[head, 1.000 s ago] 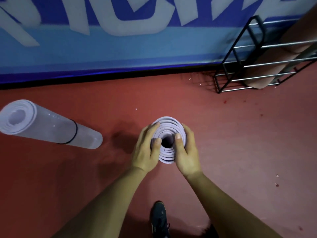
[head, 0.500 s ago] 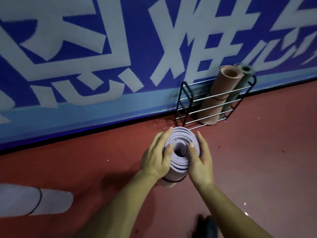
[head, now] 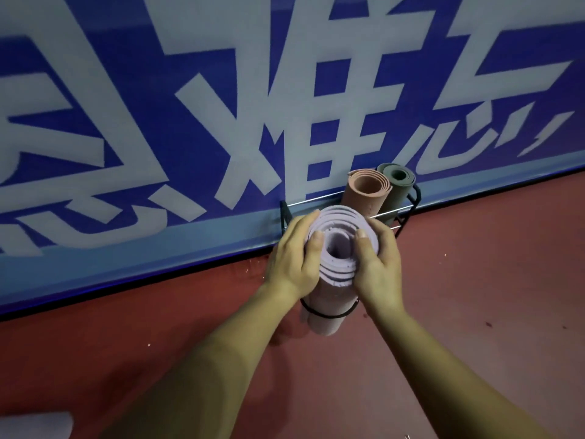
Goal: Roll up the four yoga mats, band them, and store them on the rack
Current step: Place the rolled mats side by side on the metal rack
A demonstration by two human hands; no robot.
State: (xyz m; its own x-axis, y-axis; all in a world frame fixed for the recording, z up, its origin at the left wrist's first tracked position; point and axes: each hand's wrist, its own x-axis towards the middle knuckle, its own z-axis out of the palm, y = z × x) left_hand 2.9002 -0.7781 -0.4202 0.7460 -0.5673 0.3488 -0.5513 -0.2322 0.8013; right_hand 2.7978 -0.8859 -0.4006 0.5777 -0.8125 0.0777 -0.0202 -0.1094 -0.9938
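A rolled lilac yoga mat [head: 335, 248] stands upright in front of me, a black band [head: 326, 315] round its lower part. My left hand [head: 292, 261] grips its top from the left and my right hand [head: 378, 264] from the right, both thumbs on the spiral end. Just behind it a black wire rack [head: 408, 204] stands against the wall, holding an upright brown rolled mat [head: 365, 193] and a grey-green rolled mat [head: 399, 185]. The rack's left part is hidden by the lilac mat.
A blue wall banner [head: 190, 122] with large pale characters runs along the back. The floor [head: 474, 296] is red. The end of another pale rolled mat [head: 34, 429] lies at the bottom left corner.
The lilac mat, held in both hands, has been carried closer to the rack. The second pale rolled mat has slid toward the bottom left edge of the view.
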